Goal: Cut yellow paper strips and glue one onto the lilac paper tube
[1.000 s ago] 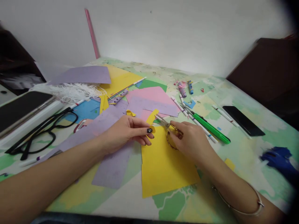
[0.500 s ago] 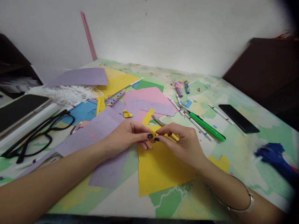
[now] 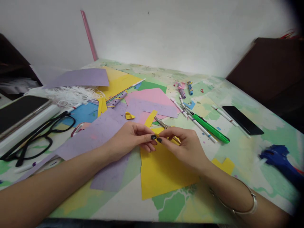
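Note:
My left hand (image 3: 133,137) is closed in a pinch on one side of a small yellow paper piece (image 3: 156,135). Against its other side, my right hand (image 3: 181,142) pinches too, and the fingertips of both hands nearly meet. Most of the piece is hidden by the fingers. Beneath the hands lies a yellow sheet (image 3: 166,171). Small scissors (image 3: 161,122) lie by my right hand, their handles partly hidden under it. A yellow strip (image 3: 150,118) and a curled yellow scrap (image 3: 129,116) rest just beyond my left hand.
Purple paper (image 3: 95,136), black glasses (image 3: 45,139) and a phone (image 3: 21,107) are at the left. To the right are a green cutter (image 3: 211,128), white sticks (image 3: 201,128), a dark phone (image 3: 242,119) and a blue glue gun (image 3: 282,161). Pink paper (image 3: 152,98) lies behind.
The fingertips have drawn slightly closer together, and less of the small yellow piece shows between them. Things on the table have kept their places.

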{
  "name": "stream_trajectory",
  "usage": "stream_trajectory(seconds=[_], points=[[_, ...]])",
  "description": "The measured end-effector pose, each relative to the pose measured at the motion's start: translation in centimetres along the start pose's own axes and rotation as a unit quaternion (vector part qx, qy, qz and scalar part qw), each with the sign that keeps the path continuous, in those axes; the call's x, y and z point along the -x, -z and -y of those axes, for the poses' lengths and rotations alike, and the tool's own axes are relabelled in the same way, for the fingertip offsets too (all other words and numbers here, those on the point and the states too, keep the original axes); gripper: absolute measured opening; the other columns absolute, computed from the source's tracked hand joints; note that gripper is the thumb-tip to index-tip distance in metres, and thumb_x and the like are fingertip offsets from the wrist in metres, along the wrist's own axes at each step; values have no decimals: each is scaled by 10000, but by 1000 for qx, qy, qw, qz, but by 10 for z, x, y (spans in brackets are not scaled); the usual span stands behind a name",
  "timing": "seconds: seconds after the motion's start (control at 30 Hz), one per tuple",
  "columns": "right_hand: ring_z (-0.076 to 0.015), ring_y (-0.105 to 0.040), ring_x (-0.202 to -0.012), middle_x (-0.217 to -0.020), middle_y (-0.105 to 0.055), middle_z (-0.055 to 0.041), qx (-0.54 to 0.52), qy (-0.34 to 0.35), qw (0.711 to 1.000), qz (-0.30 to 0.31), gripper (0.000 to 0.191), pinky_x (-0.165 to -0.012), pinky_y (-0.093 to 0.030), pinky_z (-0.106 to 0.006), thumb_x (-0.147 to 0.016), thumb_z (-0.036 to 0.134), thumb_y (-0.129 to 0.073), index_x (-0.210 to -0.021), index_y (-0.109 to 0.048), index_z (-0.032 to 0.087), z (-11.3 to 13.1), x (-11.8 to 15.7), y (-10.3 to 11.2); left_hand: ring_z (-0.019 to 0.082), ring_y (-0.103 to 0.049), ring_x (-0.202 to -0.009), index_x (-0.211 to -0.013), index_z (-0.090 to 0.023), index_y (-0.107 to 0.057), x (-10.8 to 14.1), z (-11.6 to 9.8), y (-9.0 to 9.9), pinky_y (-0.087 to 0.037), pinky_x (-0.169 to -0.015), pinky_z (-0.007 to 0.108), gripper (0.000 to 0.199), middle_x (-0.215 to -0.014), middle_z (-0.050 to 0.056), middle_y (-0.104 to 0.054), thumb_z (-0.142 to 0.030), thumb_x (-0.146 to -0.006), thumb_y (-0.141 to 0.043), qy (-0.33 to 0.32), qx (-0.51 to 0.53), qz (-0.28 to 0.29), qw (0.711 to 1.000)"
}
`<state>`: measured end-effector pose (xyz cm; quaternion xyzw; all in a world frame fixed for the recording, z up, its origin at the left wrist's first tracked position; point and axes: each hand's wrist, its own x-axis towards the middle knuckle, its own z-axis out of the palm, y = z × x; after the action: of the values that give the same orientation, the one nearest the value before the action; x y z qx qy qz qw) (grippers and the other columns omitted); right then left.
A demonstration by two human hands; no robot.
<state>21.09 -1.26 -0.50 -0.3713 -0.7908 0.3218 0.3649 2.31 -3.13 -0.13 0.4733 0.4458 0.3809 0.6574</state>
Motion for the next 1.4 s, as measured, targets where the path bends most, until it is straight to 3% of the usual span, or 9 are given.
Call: stream_trajectory(seconds=[0.23,0.6,1.0,1.23,1.4], points=[[-119,-600,-662,-702,-690,0,-93,-85,992,31,69,-614,-452,-255,-761,220,-632,-714,-668,186,3,-2,1,87,-674,-546,-762,-105,-660,1,1,-1,-532,-532,141,62,-623,8,-716,-128,-819,-649,-10,-24,-25,999],[-125,-617,-633,-679,-692,-2,-3,-18,1000,-26,60,-612,-466,-259,-758,207,-631,-705,-655,194,1,0,-3,143,-706,-609,-839,-123,-704,6,-4,-9,-573,-617,236,72,-659,31,-742,-159,-793,-661,-20,-18,-33,999],[-128,-636,-692,-736,-714,-4,4,-1,1000,-3,88,-681,-470,-270,-794,155,-618,-734,-667,195,-3,0,0,126,-707,-616,-826,-133,-731,6,-3,-8,-575,-630,202,78,-677,26,-752,-141,-765,-684,-23,-16,-32,999],[-142,-640,-706,-742,-718,-6,10,-5,1000,-3,83,-685,-469,-289,-783,165,-624,-731,-672,209,-3,0,-1,133,-711,-612,-793,-124,-724,6,-4,-10,-580,-627,205,74,-648,33,-745,-121,-773,-652,-16,-24,-43,999],[-125,-605,-665,-708,-694,-1,-41,-43,998,-3,64,-636,-447,-274,-783,218,-627,-737,-667,198,-3,-2,-1,151,-707,-585,-806,-116,-706,5,-2,-10,-588,-615,245,74,-645,35,-738,-128,-765,-645,-8,-7,-66,998]])
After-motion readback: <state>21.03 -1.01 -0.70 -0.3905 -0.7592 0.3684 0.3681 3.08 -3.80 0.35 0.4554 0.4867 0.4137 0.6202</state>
